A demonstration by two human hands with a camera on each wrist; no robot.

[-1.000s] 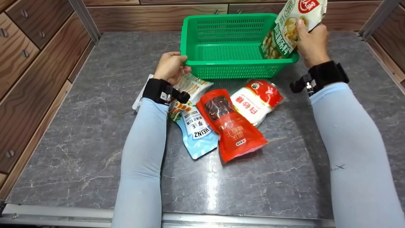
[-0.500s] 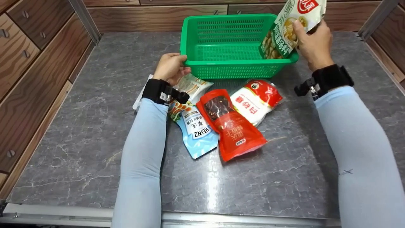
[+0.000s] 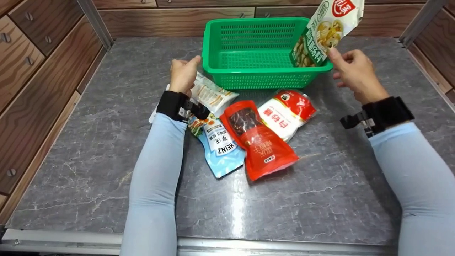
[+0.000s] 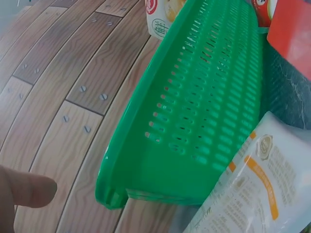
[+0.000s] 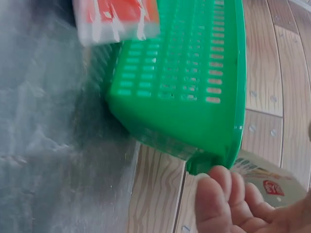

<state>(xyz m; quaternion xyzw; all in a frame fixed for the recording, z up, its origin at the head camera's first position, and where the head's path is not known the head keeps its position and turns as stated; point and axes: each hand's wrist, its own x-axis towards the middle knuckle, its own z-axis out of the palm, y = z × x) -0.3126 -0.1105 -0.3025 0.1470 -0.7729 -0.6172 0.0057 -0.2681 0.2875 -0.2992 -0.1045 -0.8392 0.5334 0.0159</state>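
A white-and-green soup seasoning packet (image 3: 325,33) leans upright in the right end of the green plastic basket (image 3: 266,71), its top above the rim. My right hand (image 3: 355,71) hovers just outside that end, fingers loosely bent and holding nothing; its thumb tip is close to the packet, and I cannot tell if they touch. Left of the basket, my left hand (image 3: 183,75) is off the rim with its thumb out; its other fingers are partly hidden. In the left wrist view, a gap separates a fingertip (image 4: 41,191) from the basket wall (image 4: 160,170).
In front of the basket lie a white packet (image 3: 213,93), a light-blue Heinz pouch (image 3: 222,145), a red bag (image 3: 268,149) with a dark window, and a white sugar bag (image 3: 280,117). The red bag overlaps its neighbours. Wood-patterned panels (image 3: 177,23) stand behind the grey table (image 3: 89,160).
My right hand has let go of the soup packet and moved down and right; the packet stays leaning in the basket. My left hand has released the basket's left rim and shifted slightly left.
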